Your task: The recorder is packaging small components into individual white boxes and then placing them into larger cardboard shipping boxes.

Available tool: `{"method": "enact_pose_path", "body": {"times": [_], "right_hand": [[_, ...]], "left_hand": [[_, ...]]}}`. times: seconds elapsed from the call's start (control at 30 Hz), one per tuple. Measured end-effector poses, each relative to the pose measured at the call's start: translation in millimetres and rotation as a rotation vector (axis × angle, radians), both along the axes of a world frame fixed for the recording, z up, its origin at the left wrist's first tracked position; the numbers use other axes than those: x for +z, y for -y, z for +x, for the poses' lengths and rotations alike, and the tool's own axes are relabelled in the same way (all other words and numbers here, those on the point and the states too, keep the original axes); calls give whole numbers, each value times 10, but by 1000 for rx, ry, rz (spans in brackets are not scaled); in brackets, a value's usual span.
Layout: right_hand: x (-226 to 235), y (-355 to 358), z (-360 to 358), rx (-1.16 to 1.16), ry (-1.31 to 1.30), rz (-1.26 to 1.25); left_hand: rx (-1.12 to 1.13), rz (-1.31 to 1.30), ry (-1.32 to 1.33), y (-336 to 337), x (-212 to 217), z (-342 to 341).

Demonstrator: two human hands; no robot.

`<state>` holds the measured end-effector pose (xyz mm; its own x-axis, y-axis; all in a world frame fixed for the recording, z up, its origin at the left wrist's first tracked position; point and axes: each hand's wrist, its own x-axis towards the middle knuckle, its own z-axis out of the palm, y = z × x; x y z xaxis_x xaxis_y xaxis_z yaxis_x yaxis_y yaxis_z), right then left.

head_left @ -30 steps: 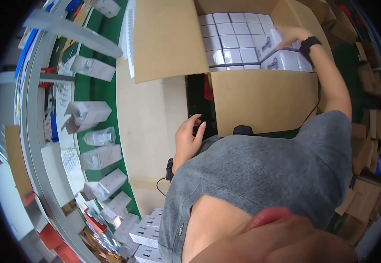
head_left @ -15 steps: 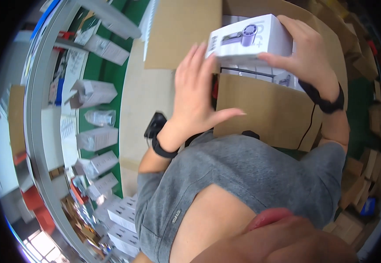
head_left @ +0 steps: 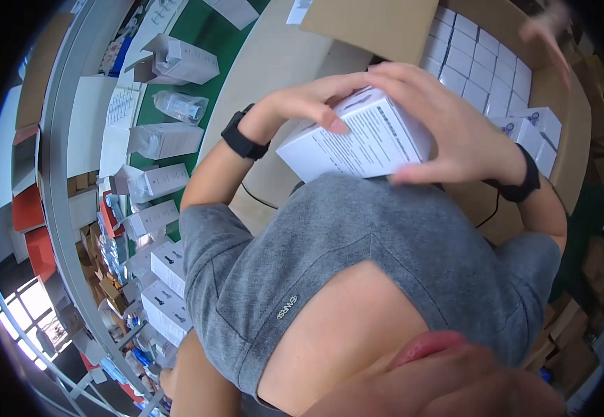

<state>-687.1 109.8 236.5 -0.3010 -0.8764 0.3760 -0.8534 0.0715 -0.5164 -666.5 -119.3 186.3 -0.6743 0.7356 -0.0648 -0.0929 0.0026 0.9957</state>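
Note:
A white product box (head_left: pixel 357 142) is held close to my chest, its face with dense print turned up. My left hand (head_left: pixel 316 101) grips its upper left, thumb on the printed face and the other fingers partly hidden behind. From the right, my right hand (head_left: pixel 448 125) wraps the box, fingers over its top end and thumb by its lower edge. Just beyond stands an open cardboard carton (head_left: pixel 567 139), with rows of white boxes (head_left: pixel 479 62) packed inside. A few white boxes (head_left: pixel 534 132) lie at its near right, on a higher level.
Another person's blurred hand (head_left: pixel 548 38) reaches over the carton's far right. A carton flap (head_left: pixel 371 24) is folded out toward the left. On the green bench (head_left: pixel 236 52) at left stand open white boxes (head_left: pixel 184 62) and a bagged item (head_left: pixel 180 106). Flattened cardboard lies at far right.
The box has come from over the carton to my chest and been turned, so dense print replaces the pictured side. My left hand has closed on it. Another person's hand has appeared.

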Motion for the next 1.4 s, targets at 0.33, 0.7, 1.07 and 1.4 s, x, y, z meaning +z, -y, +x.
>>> {"method": "enact_pose_path", "body": {"times": [0.33, 0.7, 1.07, 1.4], "right_hand": [[-413, 119, 12, -211, 403, 162], [-354, 38, 35, -447, 384, -54], [-349, -39, -642, -92, 876, 222], [-778, 37, -667, -154, 620, -158]], "left_hand": [[46, -35, 308, -26, -424, 73], [-168, -65, 226, -171, -518, -186], [-187, -74, 245, -172, -461, -457], [558, 215, 153, 238, -700, -65]]}}
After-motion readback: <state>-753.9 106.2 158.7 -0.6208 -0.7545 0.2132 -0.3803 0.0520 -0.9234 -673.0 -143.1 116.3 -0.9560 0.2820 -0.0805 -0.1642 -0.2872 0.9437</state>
